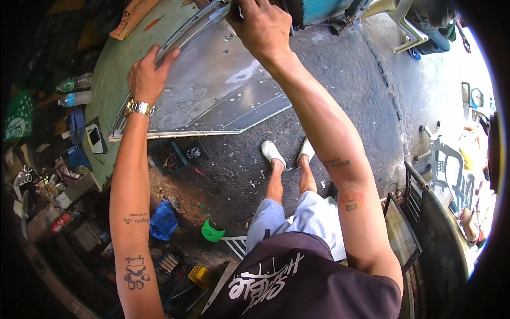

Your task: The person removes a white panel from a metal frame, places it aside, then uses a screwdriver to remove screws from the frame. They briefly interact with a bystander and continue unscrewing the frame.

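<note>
A large grey metal panel (212, 80) with water-like smears and spots lies partly over a green tabletop (109, 69). A raised, ribbed metal strip (194, 33) runs along its upper left edge. My left hand (146, 77), with a metal-band watch (140, 108) at the wrist, is closed round that edge, thumb on top. My right hand (263, 29) is at the top of the view by the strip's far end. Its fingers are curled, and the picture's upper edge cuts them off, so what they hold is hidden.
Two plastic bottles (75, 99) and a phone-like object (94, 139) sit at the table's left side. Tools and scrap clutter the lower left, near a blue plastic bag (166, 219) and a green plastic piece (212, 231). Chairs (449, 167) stand right; a person (435, 26) is at the upper right.
</note>
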The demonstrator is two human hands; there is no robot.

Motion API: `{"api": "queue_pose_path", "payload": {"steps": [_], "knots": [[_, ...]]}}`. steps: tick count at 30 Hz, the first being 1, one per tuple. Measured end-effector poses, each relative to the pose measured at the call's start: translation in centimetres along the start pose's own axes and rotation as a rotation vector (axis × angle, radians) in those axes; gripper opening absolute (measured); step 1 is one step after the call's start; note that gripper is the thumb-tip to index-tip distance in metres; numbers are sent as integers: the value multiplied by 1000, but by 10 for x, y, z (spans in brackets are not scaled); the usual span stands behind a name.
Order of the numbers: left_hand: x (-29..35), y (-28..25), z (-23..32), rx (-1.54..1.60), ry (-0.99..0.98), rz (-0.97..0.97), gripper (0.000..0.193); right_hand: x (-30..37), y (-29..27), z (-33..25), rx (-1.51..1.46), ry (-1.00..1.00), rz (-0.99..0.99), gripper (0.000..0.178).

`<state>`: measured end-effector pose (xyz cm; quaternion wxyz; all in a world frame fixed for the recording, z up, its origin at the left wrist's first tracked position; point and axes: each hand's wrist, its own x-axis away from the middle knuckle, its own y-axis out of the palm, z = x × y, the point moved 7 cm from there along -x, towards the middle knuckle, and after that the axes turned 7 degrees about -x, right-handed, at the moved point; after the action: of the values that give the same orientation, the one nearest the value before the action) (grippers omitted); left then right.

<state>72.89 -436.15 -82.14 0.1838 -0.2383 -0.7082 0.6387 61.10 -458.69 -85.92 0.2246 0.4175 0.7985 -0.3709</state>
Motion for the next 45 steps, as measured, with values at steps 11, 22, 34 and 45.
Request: {"api": "queue_pose_path", "payload": {"steps": [11,22,34,45], "knots": [[2,-1,1,-9,62,109,65,37,-13,3,-256,194,186,21],[0,-1,1,-18,7,27,81,9,-17,-9,-19,75,178,9],[0,0,-1,-3,49,79,78,-10,-7,-10,73,-179,-39,14],[1,0,-1,-25,49,109,72,9,-3,0,-83,-77,-55,25]]}}
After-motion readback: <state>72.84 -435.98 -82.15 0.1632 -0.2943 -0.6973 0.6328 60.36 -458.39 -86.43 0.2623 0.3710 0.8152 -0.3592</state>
